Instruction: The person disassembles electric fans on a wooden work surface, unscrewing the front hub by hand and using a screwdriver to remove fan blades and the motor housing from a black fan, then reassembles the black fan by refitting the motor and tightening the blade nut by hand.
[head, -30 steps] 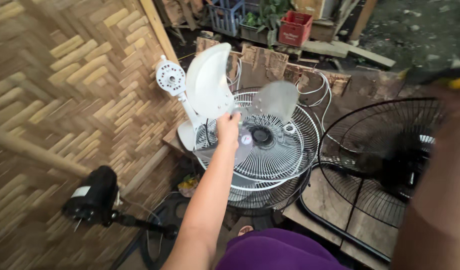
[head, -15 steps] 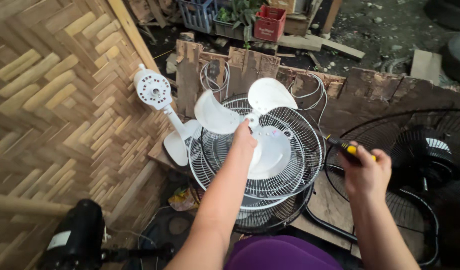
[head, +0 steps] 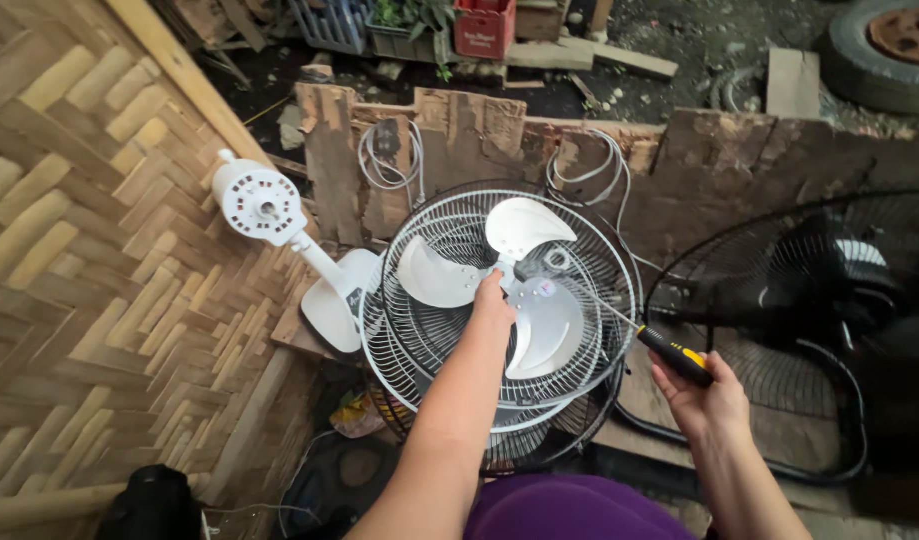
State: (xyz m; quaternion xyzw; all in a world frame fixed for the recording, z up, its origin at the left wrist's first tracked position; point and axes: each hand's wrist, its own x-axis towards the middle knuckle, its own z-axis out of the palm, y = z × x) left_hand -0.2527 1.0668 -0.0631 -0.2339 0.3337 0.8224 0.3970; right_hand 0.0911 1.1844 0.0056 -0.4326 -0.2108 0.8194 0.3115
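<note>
A white three-bladed fan blade (head: 524,285) lies inside a white wire fan guard (head: 399,340) on a wooden bench. My left hand (head: 492,305) rests on the hub of the blade, fingers closed on it. My right hand (head: 707,395) holds a screwdriver (head: 669,352) with a black and yellow handle; its shaft points up-left toward the hub. A white fan stand with a round motor mount (head: 262,206) lies to the left of the guard.
A black fan (head: 829,300) with a large black guard sits at the right. Rough wooden boards (head: 449,130) with coiled white cords stand behind. A woven bamboo wall (head: 79,260) fills the left. Crates and a tyre (head: 884,40) lie beyond.
The fan blade has been lowered flat into the white guard. My right hand with the screwdriver has come in toward the hub. The view has tilted down and closer.
</note>
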